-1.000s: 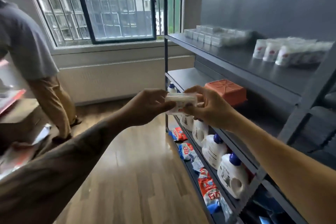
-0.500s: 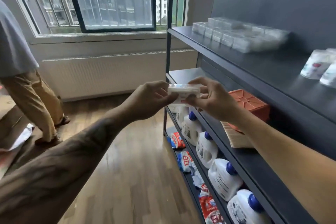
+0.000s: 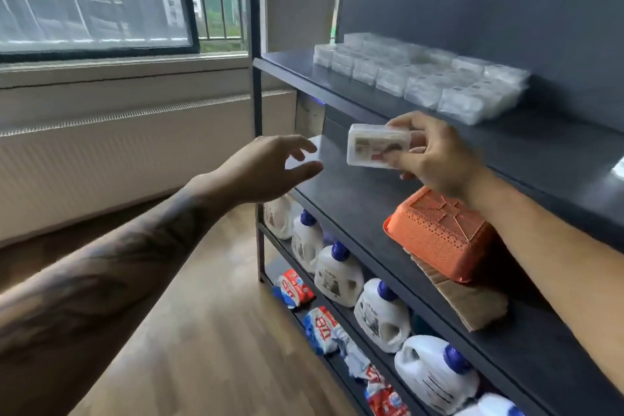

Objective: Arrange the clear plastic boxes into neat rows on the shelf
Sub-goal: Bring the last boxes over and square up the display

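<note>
At the left of the view, the left hand (image 3: 270, 167) reaches out from a tattooed forearm, palm turned toward the shelving with its fingers spread and relaxed, holding nothing; it hangs in the air just beside the near corner of the middle shelf (image 3: 344, 192) and a little apart from the box. To its right, the clear plastic box (image 3: 378, 145) is held up in the air in front of the edge of the top shelf (image 3: 553, 142), below and in front of the rows already there. Its long axis runs roughly level, left to right, and one broad face with a printed label inside is turned toward the camera. The right hand (image 3: 435, 154) pinches the box at its right end, fingers curled over the top edge and thumb under the bottom, wrist bent and forearm coming in from the lower right. Farther right on the top shelf, the rows of clear boxes (image 3: 418, 76) lie side by side, running back along the shelf toward the window end.
</note>
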{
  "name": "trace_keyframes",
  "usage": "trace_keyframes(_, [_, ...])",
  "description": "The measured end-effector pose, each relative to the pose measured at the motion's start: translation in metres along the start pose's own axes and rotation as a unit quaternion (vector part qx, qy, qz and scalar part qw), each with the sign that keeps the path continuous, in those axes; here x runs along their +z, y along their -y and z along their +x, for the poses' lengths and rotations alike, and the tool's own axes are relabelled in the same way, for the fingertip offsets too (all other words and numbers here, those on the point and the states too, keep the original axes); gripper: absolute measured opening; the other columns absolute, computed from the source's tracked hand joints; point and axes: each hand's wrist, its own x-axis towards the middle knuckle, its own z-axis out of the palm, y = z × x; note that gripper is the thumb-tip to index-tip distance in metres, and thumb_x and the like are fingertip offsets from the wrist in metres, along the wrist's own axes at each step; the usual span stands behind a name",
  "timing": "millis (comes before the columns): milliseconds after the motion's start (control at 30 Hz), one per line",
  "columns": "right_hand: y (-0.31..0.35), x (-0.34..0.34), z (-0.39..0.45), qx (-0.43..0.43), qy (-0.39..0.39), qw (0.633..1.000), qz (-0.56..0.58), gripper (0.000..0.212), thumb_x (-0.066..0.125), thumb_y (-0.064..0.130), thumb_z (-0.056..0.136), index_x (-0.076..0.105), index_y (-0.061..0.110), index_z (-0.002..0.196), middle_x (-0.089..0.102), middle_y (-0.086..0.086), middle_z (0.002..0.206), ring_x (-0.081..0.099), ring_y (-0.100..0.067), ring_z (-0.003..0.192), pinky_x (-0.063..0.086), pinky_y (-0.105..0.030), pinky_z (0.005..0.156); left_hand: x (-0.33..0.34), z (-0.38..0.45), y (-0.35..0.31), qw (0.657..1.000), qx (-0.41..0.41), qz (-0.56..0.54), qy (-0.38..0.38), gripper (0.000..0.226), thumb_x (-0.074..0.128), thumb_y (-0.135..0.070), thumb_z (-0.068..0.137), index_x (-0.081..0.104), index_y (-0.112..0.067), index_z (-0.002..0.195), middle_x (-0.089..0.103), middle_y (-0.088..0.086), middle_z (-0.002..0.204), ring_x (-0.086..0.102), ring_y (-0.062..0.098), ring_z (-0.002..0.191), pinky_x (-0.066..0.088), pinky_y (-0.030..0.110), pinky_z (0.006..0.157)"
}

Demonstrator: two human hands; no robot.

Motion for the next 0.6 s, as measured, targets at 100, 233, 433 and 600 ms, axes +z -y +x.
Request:
trace_keyframes(100, [0.006, -0.009, 0.028, 0.022, -0.054, 0.998, -0.01, 0.034, 0.078, 0.008, 0.088, 0.062, 0.029, 0.108, 0.074, 0.001, 0.095, 0.073, -0.033, 0.089, 0.062, -0.047, 0.068, -0.004, 0.038, 0.017, 0.999, 0.042, 0.017, 0.012, 0.051, 0.056, -0.067, 0.093, 0.062, -0.036, 0.132, 0.068, -0.008, 0.128, 0.07, 0.021, 0.107, 0.055, 0.041, 0.096])
trace_keyframes(233, [0.004, -0.017, 0.057, 0.056, -0.096, 0.993, -0.034, 0.035, 0.078, 0.012, 0.089, 0.059, 0.028, 0.114, 0.073, 0.003, 0.097, 0.075, -0.028, 0.085, 0.063, -0.044, 0.069, -0.003, 0.082, 0.028, 0.992, 0.105, 0.067, 0.007, 0.051, 0.053, -0.062, 0.097, 0.06, -0.031, 0.137, 0.066, -0.005, 0.135, 0.063, 0.02, 0.121, 0.052, 0.041, 0.099])
trace_keyframes(433, [-0.011, -0.018, 0.1, 0.077, -0.117, 0.988, -0.061, 0.039, 0.079, 0.014, 0.089, 0.058, 0.025, 0.12, 0.072, 0.004, 0.095, 0.075, -0.031, 0.087, 0.063, -0.048, 0.072, 0.005, 0.144, 0.041, 0.983, 0.15, 0.109, 0.012, 0.05, 0.05, -0.062, 0.099, 0.059, -0.032, 0.138, 0.065, -0.004, 0.135, 0.063, 0.024, 0.118, 0.048, 0.04, 0.096])
trace_keyframes(600, [-0.016, -0.032, 0.152, 0.062, -0.121, 0.988, -0.072, 0.041, 0.08, 0.02, 0.088, 0.058, 0.025, 0.122, 0.074, -0.001, 0.097, 0.076, -0.025, 0.083, 0.061, -0.049, 0.072, 0.006, 0.197, 0.05, 0.977, 0.165, 0.131, 0.029, 0.05, 0.05, -0.063, 0.099, 0.058, -0.034, 0.139, 0.062, -0.008, 0.139, 0.063, 0.018, 0.118, 0.043, 0.032, 0.09])
